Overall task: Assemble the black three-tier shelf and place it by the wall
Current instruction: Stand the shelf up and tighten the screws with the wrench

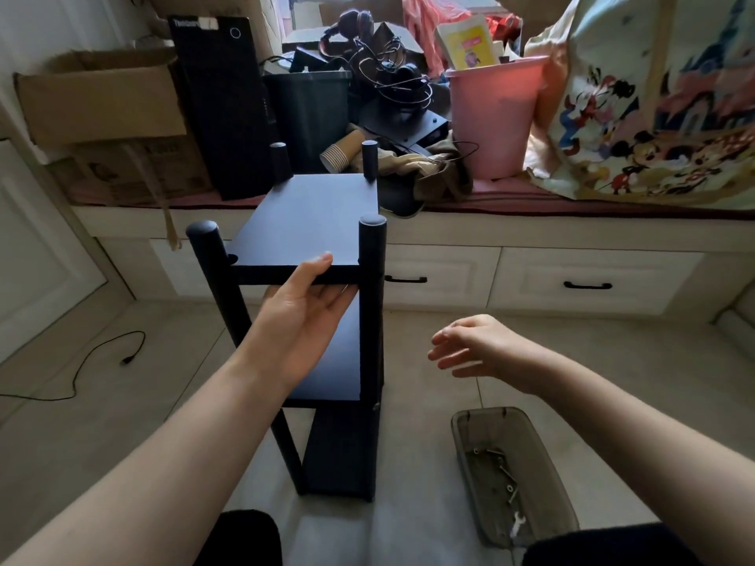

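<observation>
left hand (304,316) grips black shelf (310,222) top tier | right hand (470,347) loose — empty | tower (220,108) label unreadable

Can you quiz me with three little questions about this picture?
1. True or false: the left hand grips the front edge of the top board of the black three-tier wooden shelf.
2. What lies in the smoky clear plastic tray on the floor? A) screws and small metal parts B) paper cups C) headphones
3. Fill in: the right hand holds ____.

Key: 1 true; 2 A; 3 nothing. It hangs in the air with loose fingers, right of the shelf and above the tray.
</observation>
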The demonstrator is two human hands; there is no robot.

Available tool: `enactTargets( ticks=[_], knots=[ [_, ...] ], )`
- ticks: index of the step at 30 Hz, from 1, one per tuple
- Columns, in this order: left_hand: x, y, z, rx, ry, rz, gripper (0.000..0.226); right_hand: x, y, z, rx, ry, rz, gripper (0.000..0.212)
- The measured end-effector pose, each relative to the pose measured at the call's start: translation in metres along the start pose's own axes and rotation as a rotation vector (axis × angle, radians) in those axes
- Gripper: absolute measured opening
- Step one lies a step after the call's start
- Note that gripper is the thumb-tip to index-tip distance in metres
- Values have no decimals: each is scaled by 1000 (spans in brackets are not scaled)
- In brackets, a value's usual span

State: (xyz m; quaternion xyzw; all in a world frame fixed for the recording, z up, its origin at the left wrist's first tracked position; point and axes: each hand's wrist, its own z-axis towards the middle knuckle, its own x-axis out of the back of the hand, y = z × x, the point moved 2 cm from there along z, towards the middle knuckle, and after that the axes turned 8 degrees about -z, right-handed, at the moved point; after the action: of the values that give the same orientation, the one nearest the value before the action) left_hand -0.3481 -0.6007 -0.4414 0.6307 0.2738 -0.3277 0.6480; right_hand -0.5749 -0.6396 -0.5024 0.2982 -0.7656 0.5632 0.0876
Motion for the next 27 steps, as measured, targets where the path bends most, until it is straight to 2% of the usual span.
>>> enactTargets(
  ticks=[4, 11, 16, 18, 22, 27],
  knots=[
    [3, 0, 2, -4, 12, 24, 9, 5, 53, 18, -159, -39, -79, 25],
    [4, -2, 4, -5, -12, 52, 12, -28, 155, 44, -415, -18, -73, 17],
    [1, -7, 4, 17, -43, 71, 14, -65, 217, 49, -490, -10, -215, 24],
    [-1, -9, 4, 21, -47, 80, 18, -82, 230, 52, -513, -55, -281, 20],
    [-1, -12, 6, 31, -54, 98, 18, -106, 238, 60, -495, -142, -424, 23],
    [1, -14, 8, 47, -72, 91, 18, -126, 232, 63, -463, -192, -410, 23]
  ],
)
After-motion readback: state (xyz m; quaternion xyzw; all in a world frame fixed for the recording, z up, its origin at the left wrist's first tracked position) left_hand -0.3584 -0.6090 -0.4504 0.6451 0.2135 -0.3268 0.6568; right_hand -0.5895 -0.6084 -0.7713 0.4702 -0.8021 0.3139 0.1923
